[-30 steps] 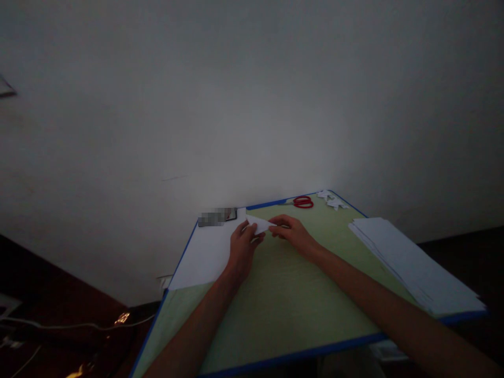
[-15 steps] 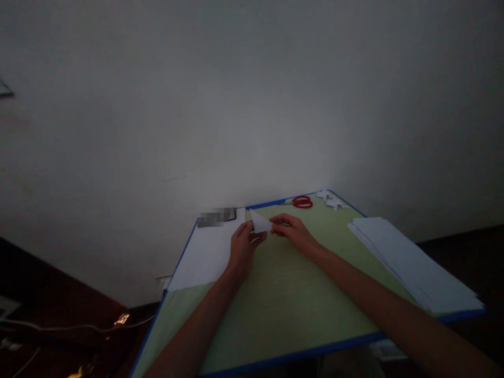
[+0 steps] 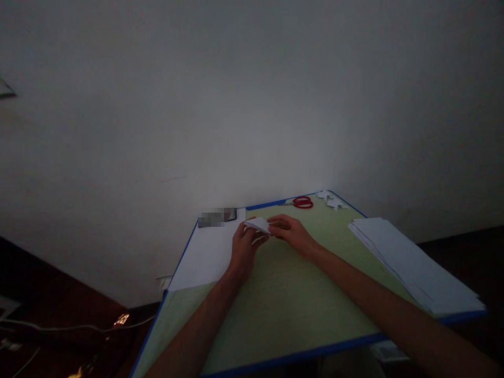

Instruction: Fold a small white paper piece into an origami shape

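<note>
A small folded white paper piece (image 3: 258,224) is held above the green table (image 3: 283,294) near its far side. My left hand (image 3: 244,247) pinches the piece from below and left. My right hand (image 3: 291,232) pinches its right end, fingers closed. The paper lies almost flat between the two hands. A white sheet (image 3: 205,252) lies on the table just left of my left hand.
A stack of white sheets (image 3: 409,262) lies along the table's right edge. Red scissors (image 3: 302,202) and small paper scraps (image 3: 333,199) sit at the far right corner. A dark blurred object (image 3: 217,216) rests at the far left. A pale wall stands behind; cables lie on the dark floor at left.
The paper piece stood up as a pointed triangle half a second ago; now it is folded down flatter between my fingers. Both hands stayed in about the same place.
</note>
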Tool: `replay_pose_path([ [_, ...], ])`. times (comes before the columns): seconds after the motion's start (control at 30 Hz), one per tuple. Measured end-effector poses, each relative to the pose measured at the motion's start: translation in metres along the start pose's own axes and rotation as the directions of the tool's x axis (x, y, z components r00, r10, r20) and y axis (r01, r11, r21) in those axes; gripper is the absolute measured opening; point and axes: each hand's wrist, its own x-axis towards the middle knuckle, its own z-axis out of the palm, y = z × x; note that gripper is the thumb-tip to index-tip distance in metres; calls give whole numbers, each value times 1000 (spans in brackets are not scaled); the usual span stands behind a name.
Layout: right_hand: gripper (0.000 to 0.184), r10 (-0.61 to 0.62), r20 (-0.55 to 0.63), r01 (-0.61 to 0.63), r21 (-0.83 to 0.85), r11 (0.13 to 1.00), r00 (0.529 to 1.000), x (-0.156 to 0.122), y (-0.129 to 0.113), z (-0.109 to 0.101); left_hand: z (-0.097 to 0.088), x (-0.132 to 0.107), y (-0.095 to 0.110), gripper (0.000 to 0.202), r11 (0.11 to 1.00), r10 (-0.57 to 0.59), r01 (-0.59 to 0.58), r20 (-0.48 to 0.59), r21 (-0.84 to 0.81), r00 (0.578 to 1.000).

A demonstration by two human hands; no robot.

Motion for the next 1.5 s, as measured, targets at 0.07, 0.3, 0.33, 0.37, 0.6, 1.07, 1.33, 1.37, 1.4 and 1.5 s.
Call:
replay_pose_path([
  [0.07,37,8,1,-8,-3,1000,1000,-1,-1,0,0,-1,0,37,1000,14,-14,8,9,1000],
  [0.3,35,-17,28,19,-103,994,999,-1,-3,1,-1,-2,1,38,984,73,-77,35,159,997],
  [0.33,34,-22,29,25,-104,994,999,-1,-3,1,-1,-2,1,37,981,76,-81,36,176,996],
  [0.37,34,-24,27,26,-98,995,999,-1,-3,1,-1,-2,1,36,978,81,-87,38,190,996],
  [0.6,36,-36,-34,34,-65,997,999,0,-6,0,-2,0,0,22,946,132,-140,46,293,990],
  [1.07,35,-130,-216,129,-21,991,968,4,-10,-1,-1,-2,-2,34,949,121,-136,68,286,990],
  [1.33,34,-233,-88,227,-74,971,969,-1,-15,4,-1,-3,0,35,918,153,-175,89,355,984],
  [1.37,36,-234,-65,229,-83,970,970,-2,-15,5,-2,-2,0,34,923,153,-171,79,345,985],
  [1.4,37,-233,-48,229,-90,969,971,-3,-16,5,-2,-2,0,34,928,150,-166,71,334,986],
  [1.5,40,-226,-27,223,-97,970,974,-4,-15,5,-3,-2,0,35,936,137,-158,88,314,987],
])
